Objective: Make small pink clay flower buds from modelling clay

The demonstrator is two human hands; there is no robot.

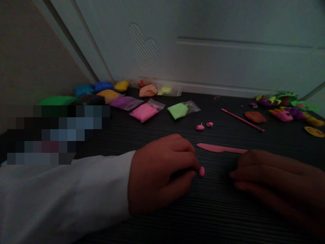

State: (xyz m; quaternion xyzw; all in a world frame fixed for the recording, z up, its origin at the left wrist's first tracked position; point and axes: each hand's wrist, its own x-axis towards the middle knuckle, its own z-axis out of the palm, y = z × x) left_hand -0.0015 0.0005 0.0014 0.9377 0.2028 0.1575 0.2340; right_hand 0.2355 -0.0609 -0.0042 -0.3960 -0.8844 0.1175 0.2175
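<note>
My left hand (162,174) is closed in a pinch above the dark tabletop. A small pink clay rosebud (201,171) sticks out at its fingertips; the end toward the fingers is hidden. To the right, my right hand (276,181) has its fingers pressed together, and whatever they may hold does not show. A pink plastic clay knife (215,148) lies flat beyond both hands, its handle end partly covered by my right hand. Farther back rest two more pink clay rosebuds, one (200,127) beside the other (209,124), with bits of green on them.
Bagged clay stands behind, including a pink pack (144,112) and a light green pack (178,110). A thin pink stick tool (242,120) lies near a reddish-brown clay lump (255,117). Colourful clay pieces (283,114) crowd the right. A pale panel (215,64) closes off the back.
</note>
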